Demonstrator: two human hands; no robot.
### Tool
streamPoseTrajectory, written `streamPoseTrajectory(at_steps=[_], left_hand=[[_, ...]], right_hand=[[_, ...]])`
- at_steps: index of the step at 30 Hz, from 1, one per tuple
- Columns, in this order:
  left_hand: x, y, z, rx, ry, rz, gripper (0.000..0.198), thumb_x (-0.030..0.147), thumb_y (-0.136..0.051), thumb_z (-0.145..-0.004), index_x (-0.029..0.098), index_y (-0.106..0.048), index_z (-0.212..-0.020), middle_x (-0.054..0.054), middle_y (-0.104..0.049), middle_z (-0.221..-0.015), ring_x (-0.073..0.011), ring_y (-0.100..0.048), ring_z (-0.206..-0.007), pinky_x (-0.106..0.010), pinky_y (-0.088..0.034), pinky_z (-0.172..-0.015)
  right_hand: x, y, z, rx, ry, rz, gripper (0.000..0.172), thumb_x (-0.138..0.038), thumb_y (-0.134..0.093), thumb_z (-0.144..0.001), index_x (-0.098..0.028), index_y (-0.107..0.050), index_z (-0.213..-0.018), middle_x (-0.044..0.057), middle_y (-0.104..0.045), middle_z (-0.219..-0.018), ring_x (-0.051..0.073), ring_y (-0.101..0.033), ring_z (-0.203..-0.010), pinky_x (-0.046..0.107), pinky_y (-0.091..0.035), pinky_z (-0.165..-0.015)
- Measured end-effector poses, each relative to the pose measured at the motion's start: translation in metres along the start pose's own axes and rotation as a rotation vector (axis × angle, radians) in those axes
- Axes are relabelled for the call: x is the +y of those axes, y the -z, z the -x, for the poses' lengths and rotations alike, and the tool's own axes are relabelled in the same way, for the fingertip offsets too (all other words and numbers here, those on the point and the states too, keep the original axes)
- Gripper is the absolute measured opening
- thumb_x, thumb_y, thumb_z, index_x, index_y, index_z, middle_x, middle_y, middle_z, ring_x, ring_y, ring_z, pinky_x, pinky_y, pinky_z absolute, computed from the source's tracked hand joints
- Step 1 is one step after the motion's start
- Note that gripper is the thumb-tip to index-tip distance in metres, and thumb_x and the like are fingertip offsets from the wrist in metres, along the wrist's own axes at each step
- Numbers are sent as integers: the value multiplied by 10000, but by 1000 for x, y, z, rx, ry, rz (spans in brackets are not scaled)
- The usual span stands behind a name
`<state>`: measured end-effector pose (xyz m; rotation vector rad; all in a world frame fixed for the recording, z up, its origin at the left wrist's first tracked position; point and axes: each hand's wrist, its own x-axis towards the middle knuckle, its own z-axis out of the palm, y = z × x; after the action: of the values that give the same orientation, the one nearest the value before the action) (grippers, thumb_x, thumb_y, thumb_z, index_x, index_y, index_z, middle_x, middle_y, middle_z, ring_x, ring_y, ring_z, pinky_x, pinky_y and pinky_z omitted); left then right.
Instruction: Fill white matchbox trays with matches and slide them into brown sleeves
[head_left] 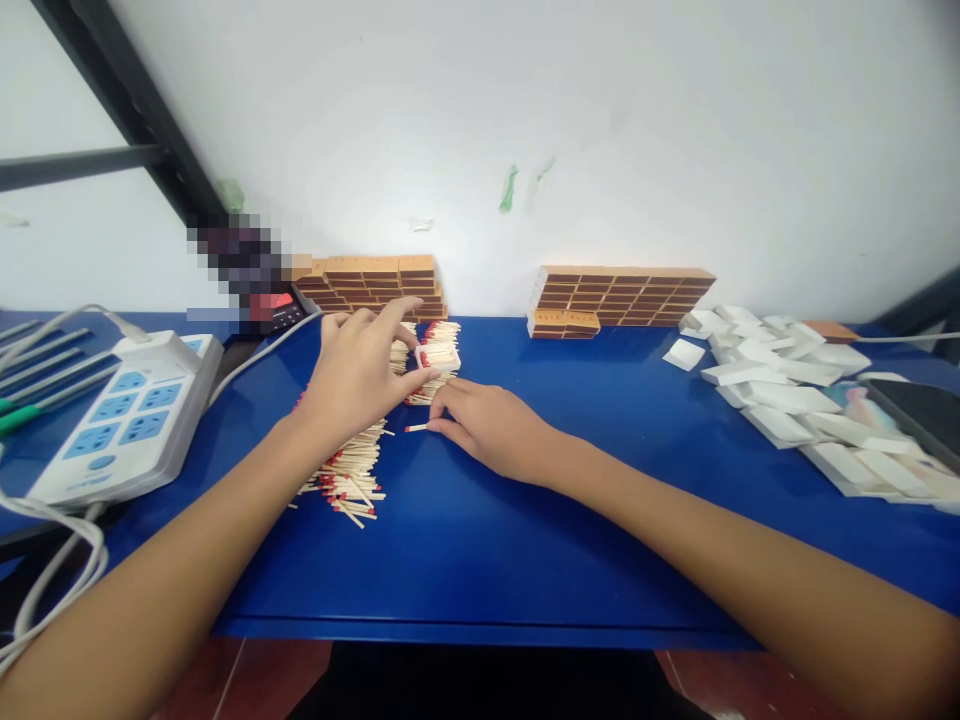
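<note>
My left hand (360, 360) grips a small white matchbox tray (452, 366) between thumb and fingers. Red-tipped matches fill the tray, which sits over more matches near the middle of the blue table. Just to the right and nearer to me, my right hand (480, 425) pinches a single match (417, 428), its red head pointing left. Under and beside my left wrist lies a loose heap of matches (352, 465), partly hidden by the hand and forearm.
Stacked matchboxes (379, 275) stand against the wall behind my left hand, with another stack (630, 290) farther right. White empty trays (780, 390) pile up at right, beside a dark phone (919, 410). A power strip (142, 410) with white cables lies at left. The blue table's (487, 590) front edge is near me.
</note>
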<state>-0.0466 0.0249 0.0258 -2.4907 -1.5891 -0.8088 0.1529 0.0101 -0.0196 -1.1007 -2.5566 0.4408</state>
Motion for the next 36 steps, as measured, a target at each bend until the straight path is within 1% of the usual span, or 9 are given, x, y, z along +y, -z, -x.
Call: streamPoseTrajectory(at_steps=[4, 8, 10, 15, 21, 23, 26, 29, 36], left_hand=[[-3, -3, 1, -5, -29, 3, 677, 364, -843, -880, 245, -507, -1456, -42, -813, -1113, -335, -661, -1188, -448, -330, -1023], [-1, -6, 1, -38, -80, 42, 680, 361, -853, -876, 252, -505, -1450, -34, -814, -1099, -318, -669, -1161, -436, -313, -1027], [2, -7, 2, -65, -94, 71, 719, 386, -874, -856, 259, -500, -1457, -36, -812, -1134, -321, -663, -1200, -442, -306, -1049], [4, -8, 2, -68, -131, 127, 775, 414, -898, -832, 271, -492, -1476, -21, -812, -1140, -304, -665, -1223, -448, -299, -1087], [-2, -2, 1, 9, -85, 96, 687, 422, -845, -885, 274, -509, -1466, -23, -810, -1128, -304, -677, -1193, -451, -332, -1057], [-4, 0, 0, 52, -48, 70, 683, 405, -844, -884, 265, -514, -1465, -29, -809, -1135, -313, -674, -1208, -461, -338, -1064], [-4, 1, -1, 83, -8, 34, 687, 371, -849, -872, 251, -517, -1461, -33, -809, -1141, -316, -674, -1209, -469, -348, -1067], [-3, 1, -1, 78, 3, 22, 643, 379, -819, -895, 255, -516, -1449, -35, -808, -1157, -309, -667, -1221, -470, -351, -1070], [-2, 0, 0, 44, -1, 30, 624, 434, -789, -920, 257, -505, -1446, -52, -811, -1161, -320, -658, -1226, -478, -348, -1066]], right_hand=[[7, 12, 5, 26, -29, 36, 87, -232, -557, -1086, -185, -622, -1052, 81, -687, -1121, 193, -628, -880, 312, -412, -765], [21, 29, 6, 219, -77, 62, 89, -238, -545, -1084, -191, -612, -1049, 73, -662, -1083, 197, -596, -861, 317, -415, -775], [26, 33, 5, 275, -104, 66, 79, -229, -554, -1074, -195, -613, -1034, 64, -657, -1055, 193, -578, -832, 314, -406, -760], [30, 31, 4, 232, -67, 33, 60, -213, -578, -1044, -202, -627, -1011, 46, -642, -1002, 186, -563, -830, 302, -374, -731], [30, 27, 3, 428, -30, -25, 118, -240, -558, -1056, -188, -637, -986, 19, -609, -890, 149, -486, -718, 294, -343, -698], [28, 21, 1, 396, 6, -44, 109, -244, -593, -1043, -185, -648, -969, 12, -602, -870, 145, -486, -716, 291, -344, -700], [23, 7, -3, 273, 64, -66, 82, -255, -653, -1024, -184, -665, -984, 3, -605, -879, 138, -503, -732, 282, -351, -709], [17, -2, -8, 216, 46, -68, 90, -265, -695, -1007, -181, -669, -987, 5, -611, -907, 134, -506, -738, 277, -350, -705], [15, 2, -7, 139, 16, -55, 68, -171, -631, -1025, -180, -651, -960, 19, -613, -942, 144, -528, -778, 275, -373, -730]])
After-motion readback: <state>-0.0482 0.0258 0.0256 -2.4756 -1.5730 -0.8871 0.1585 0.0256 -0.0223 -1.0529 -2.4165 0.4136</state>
